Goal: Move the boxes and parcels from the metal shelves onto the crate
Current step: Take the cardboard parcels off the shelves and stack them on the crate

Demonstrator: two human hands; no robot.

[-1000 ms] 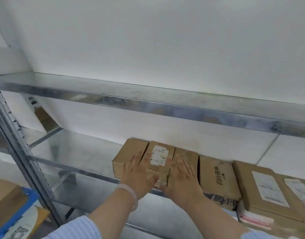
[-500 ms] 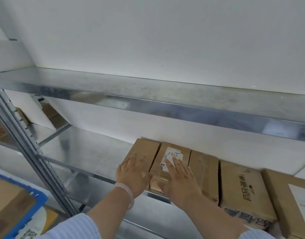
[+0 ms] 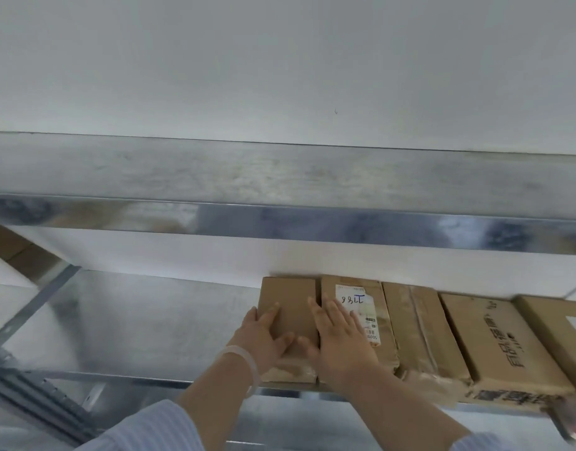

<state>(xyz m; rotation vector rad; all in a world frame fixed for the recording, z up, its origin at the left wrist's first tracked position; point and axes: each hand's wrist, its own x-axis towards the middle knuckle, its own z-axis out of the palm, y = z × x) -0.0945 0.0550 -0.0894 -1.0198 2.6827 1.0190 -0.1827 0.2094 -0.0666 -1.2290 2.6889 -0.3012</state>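
A row of brown cardboard boxes stands on the middle metal shelf (image 3: 143,320). My left hand (image 3: 263,333) lies flat on the plain leftmost box (image 3: 289,307), fingers spread, palm near its front edge. My right hand (image 3: 338,333) rests flat on the second box (image 3: 374,320), which has a white label with handwriting. Neither hand has closed around a box. To the right come a taped box (image 3: 420,330) and a box with printed characters (image 3: 498,346). The crate is out of view.
The upper metal shelf (image 3: 280,177) spans the whole view above the boxes. A grey upright post (image 3: 29,395) stands at lower left. Another brown box (image 3: 13,249) sits at far left behind the frame. A labelled box (image 3: 566,323) is cut off at the right edge.
The view has swung right and closer, so the blue crate at lower left is gone. Both hands slid further onto the tops of the two leftmost boxes.
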